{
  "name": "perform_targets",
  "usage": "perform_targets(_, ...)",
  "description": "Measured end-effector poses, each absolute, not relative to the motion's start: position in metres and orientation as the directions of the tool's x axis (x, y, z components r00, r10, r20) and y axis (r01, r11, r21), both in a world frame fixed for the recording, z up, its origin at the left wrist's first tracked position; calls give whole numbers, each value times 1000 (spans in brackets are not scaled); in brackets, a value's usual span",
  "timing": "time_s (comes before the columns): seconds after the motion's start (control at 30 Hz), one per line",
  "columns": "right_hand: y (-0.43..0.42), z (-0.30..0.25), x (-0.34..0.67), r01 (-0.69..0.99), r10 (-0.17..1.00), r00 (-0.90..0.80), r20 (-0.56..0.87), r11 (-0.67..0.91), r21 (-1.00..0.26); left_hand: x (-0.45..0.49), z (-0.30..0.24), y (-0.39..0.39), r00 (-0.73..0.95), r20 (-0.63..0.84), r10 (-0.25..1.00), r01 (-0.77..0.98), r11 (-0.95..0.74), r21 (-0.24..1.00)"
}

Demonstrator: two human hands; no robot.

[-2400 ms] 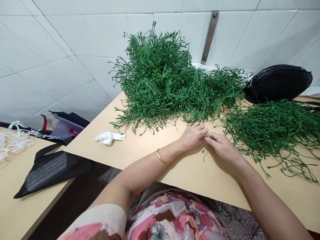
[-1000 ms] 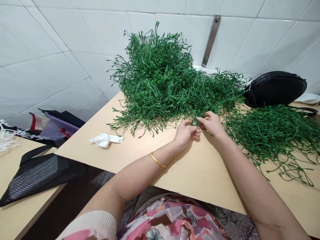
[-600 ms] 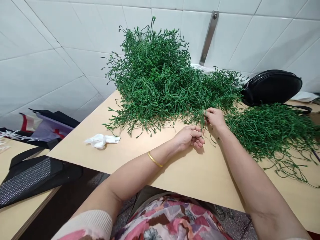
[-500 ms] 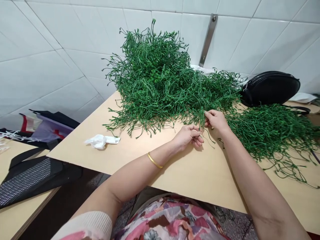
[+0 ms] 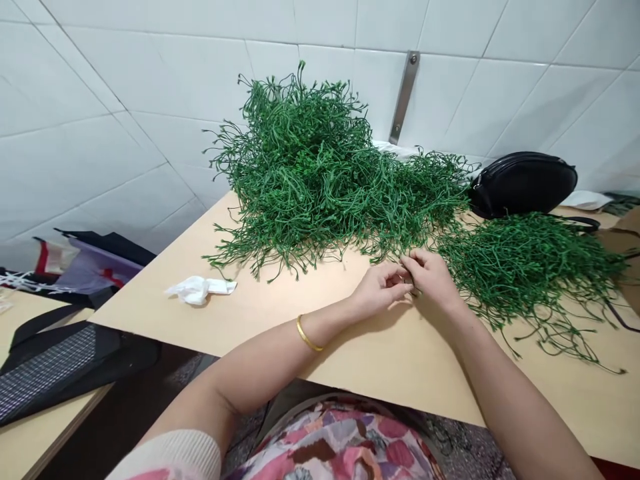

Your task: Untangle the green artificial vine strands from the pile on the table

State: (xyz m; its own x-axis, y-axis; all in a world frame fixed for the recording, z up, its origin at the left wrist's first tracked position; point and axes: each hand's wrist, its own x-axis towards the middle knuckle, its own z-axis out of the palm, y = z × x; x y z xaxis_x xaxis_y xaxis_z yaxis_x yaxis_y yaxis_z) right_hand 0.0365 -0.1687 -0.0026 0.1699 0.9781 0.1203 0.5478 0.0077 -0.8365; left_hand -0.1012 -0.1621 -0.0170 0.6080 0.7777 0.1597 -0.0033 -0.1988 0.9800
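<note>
My left hand [image 5: 384, 288] and my right hand [image 5: 431, 279] meet just above the table, fingertips touching. Both are closed in a pinch around a thin green artificial stem [image 5: 416, 291], of which only a small bit shows between the fingers. Behind them rises a large tangled pile of green artificial stems [image 5: 320, 173] with small budded tips. A second, lower heap of the same stems [image 5: 530, 267] spreads out to the right of my right hand.
The pale wooden table [image 5: 280, 327] stands against a white tiled wall. A crumpled white tissue [image 5: 197, 290] lies at left, a black bag [image 5: 525, 183] behind the right heap. A metal bracket [image 5: 405, 97] is fixed to the wall. Another table with a black mesh bag [image 5: 60, 353] is at far left.
My hands have come together; the right one moved down from the edge of the big pile to the left fingertips. The dangling stem is now mostly hidden. The view has shifted slightly.
</note>
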Motion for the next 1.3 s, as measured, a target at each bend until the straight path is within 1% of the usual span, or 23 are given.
perform_targets(0.03, -166, -5, 40, 427, 983, 173, 63, -17, -904, -103, -17, -160, 596, 214, 774, 61, -309, 949)
perform_targets(0.07, -163, -7, 44, 304, 983, 182, 7, -50, -951, -106, -17, -156, 563, 278, 778, 148, -427, 892)
perform_targets(0.13, -161, -9, 51, 109, 971, 223, -88, -115, -987, -109, -14, -147, 496, 408, 767, 361, -609, 706)
perform_targets(0.17, -161, -9, 54, 63, 960, 253, -121, -141, -988, -110, -12, -141, 483, 461, 745, 457, -663, 593)
perform_targets(0.2, -161, -9, 57, 58, 949, 284, -139, -161, -985, -109, -9, -134, 497, 497, 711, 519, -703, 486)
perform_targets(0.23, -162, -10, 60, 94, 940, 311, -141, -178, -980, -107, -6, -127, 533, 518, 669, 553, -739, 385)
perform_targets(0.27, -163, -10, 62, 167, 935, 331, -129, -192, -967, -104, -3, -120, 575, 532, 622, 569, -771, 286)
perform_targets(0.33, -166, -11, 65, 387, 936, 347, -63, -204, -899, -97, 2, -104, 658, 521, 543, 584, -805, 102)
perform_targets(0.4, -170, -10, 66, 600, 946, 324, 28, -182, -779, -91, 3, -87, 732, 467, 496, 575, -817, -33)
perform_targets(0.47, -176, -6, 65, 735, 959, 258, 119, -115, -668, -89, 2, -69, 779, 413, 472, 558, -822, -115)
perform_targets(0.53, -182, 2, 63, 786, 976, 144, 165, -11, -618, -90, -1, -53, 799, 391, 457, 549, -820, -164)
perform_targets(0.57, -186, 7, 62, 779, 985, 68, 161, 49, -625, -92, -2, -46, 796, 393, 461, 557, -811, -179)
perform_targets(0.67, -196, 22, 61, 645, 979, -190, 71, 179, -743, -99, -3, -29, 783, 376, 495, 593, -777, -212)
perform_targets(0.73, -201, 30, 62, 519, 944, -330, 11, 192, -833, -104, -2, -20, 762, 361, 538, 629, -746, -216)
perform_targets(0.8, -203, 33, 66, 410, 924, -382, -4, 165, -897, -106, 2, -15, 739, 344, 579, 661, -720, -208)
perform_targets(0.87, -200, 31, 70, 333, 942, -335, 26, 144, -932, -109, 9, -12, 720, 334, 608, 685, -699, -204)
perform_targets(0.93, -194, 24, 74, 302, 975, -209, 72, 135, -944, -111, 21, -10, 689, 351, 634, 716, -670, -196)
perform_targets(1.0, -187, 16, 76, 295, 993, -67, 102, 117, -948, -115, 37, -10, 627, 402, 667, 765, -624, -158)
perform_targets(1.07, -182, 10, 76, 295, 993, 32, 114, 100, -950, -121, 57, -11, 571, 463, 677, 793, -600, -101)
perform_targets(1.13, -180, 7, 75, 308, 988, 67, 139, 113, -945, -130, 78, -12, 545, 539, 642, 789, -611, -70)
perform_targets(1.2, -182, 8, 72, 327, 980, 77, 183, 149, -933, -141, 97, -13, 529, 604, 596, 784, -616, -78)
perform_targets(1.3, -184, 10, 70, 298, 966, 132, 223, 176, -938, -161, 117, -19, 466, 645, 605, 840, -532, -108)
